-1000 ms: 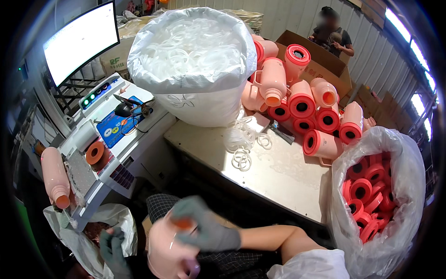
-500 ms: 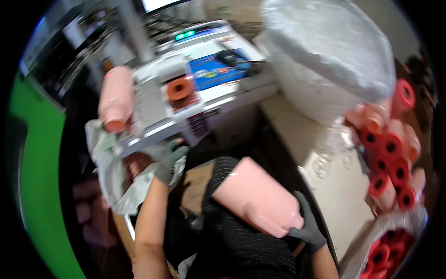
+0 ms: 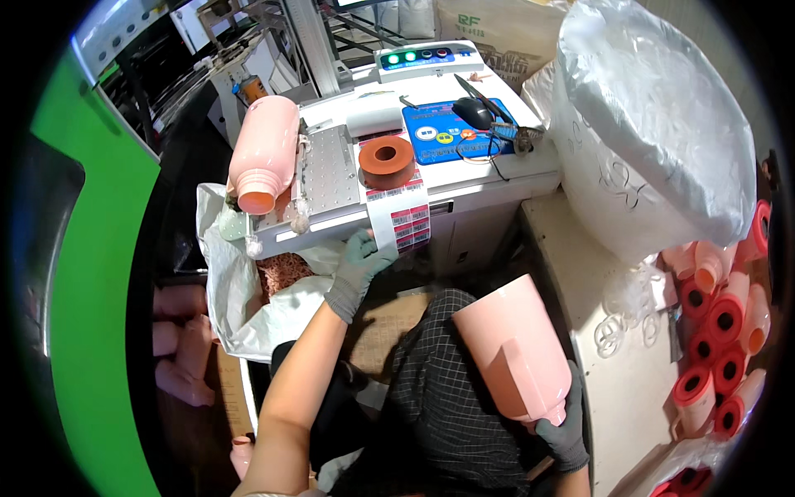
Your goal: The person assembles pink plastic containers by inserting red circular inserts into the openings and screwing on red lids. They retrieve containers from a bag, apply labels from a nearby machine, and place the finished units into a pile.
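On the right, my gloved right hand (image 3: 565, 429) is closed around the neck end of a pink plastic bottle (image 3: 509, 352). The bottle lies tilted over my lap, its base pointing up and to the left. My gloved left hand (image 3: 358, 272) is at the lower left edge of a strip of printed labels (image 3: 407, 222), which hangs over the table's front edge. Its fingers appear to pinch the strip's white margin. A brown ring-shaped roll (image 3: 387, 162) rests on the strip. Another pink bottle (image 3: 267, 153) lies on the table's left side, its open mouth toward me.
A white bag (image 3: 228, 311) with brown shreds hangs below the table's left side. On the table are a blue mat (image 3: 439, 145), a black mouse (image 3: 472, 113) and a perforated plate (image 3: 331, 170). At right stand a big plastic-lined sack (image 3: 613, 166) and several pink bottles with red ends (image 3: 694, 389).
My left hand has moved right and up, from beside the white bag to the label strip. My right hand still holds the bottle, now turned more upright. The view has shifted.
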Action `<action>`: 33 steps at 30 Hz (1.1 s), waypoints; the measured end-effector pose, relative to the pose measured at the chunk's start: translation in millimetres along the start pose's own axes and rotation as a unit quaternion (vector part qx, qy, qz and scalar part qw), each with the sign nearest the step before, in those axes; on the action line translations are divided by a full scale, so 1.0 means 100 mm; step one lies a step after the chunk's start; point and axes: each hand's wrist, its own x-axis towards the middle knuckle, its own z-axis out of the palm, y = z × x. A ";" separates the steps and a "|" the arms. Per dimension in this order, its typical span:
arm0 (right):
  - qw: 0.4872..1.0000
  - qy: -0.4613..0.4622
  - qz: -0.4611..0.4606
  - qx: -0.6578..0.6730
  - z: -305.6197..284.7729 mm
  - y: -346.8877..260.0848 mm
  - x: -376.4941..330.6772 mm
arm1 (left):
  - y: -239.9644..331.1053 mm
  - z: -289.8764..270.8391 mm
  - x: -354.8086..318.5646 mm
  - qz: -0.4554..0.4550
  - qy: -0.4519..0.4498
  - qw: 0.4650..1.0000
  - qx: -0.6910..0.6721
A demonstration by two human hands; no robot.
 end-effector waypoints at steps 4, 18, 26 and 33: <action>1.000 0.003 -0.011 0.022 0.12 0.19 0.01 | 0.43 0.31 0.02 0.085 0.077 0.992 0.047; 0.999 0.023 -0.024 0.036 0.48 0.06 -0.17 | 0.18 0.31 0.42 0.152 0.150 0.961 0.173; 0.997 0.032 -0.055 0.045 0.64 0.08 -0.17 | 0.03 0.29 -0.61 0.187 0.208 0.958 0.067; 0.995 0.041 -0.093 -0.015 0.69 0.20 -0.26 | 0.64 1.07 -1.63 -0.091 -0.026 0.989 -0.115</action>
